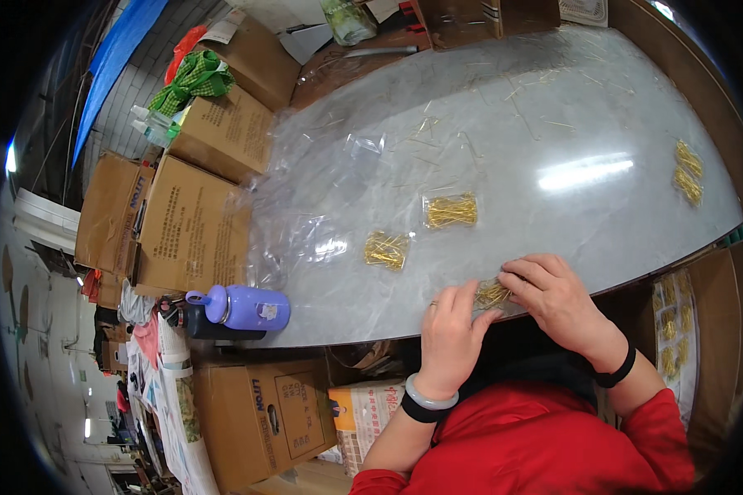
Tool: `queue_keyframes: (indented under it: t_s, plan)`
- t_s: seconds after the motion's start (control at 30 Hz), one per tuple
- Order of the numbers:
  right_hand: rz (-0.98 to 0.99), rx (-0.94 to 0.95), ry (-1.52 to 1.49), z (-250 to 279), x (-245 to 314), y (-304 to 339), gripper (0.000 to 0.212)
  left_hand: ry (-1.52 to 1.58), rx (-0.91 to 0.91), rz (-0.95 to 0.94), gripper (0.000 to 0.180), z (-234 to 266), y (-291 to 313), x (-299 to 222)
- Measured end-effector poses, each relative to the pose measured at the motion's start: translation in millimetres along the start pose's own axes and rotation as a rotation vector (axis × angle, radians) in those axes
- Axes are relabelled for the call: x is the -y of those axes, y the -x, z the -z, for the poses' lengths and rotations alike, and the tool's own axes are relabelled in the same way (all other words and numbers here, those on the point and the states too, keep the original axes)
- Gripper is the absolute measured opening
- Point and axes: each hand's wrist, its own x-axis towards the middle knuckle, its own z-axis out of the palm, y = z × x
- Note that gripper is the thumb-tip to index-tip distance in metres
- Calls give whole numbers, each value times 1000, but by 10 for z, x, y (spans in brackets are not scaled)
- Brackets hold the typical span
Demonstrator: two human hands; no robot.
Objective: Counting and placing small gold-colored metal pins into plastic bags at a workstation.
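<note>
Between my two hands, at the table's near edge, is a small bundle of thin gold-coloured wire pins [493, 294], partly covered by my fingers. My left hand [454, 334] grips its left side with thumb and fingers. From the other side, the bent fingers of my right hand [549, 297] press on the bundle. Beyond my hands lie two more gold pin bundles: one [451, 210] in a clear plastic wrapper, the other [386, 249] a little to its left and nearer. Whether the held bundle has a wrapper is hard to make out.
Loose gold pins [516, 99] lie scattered over the grey table [504, 165]. Another bundle [687, 173] sits at the far right. Clear plastic bags [305, 239] cover the left side, near a purple bottle [256, 308]. Cardboard boxes [194, 223] line the left; an open box [718, 330] holds several bundles.
</note>
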Motion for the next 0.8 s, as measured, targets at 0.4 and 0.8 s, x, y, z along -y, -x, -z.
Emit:
queue_keyframes:
  t_s: [0.4,0.8]
  plan:
    - [-25,35,-7,81,-2,-54,44,85,34,-10,65,-77,-147,-224]
    - [-111,-58,-251,-102,193,39,54,77,161,1,51,-70,-167,-196]
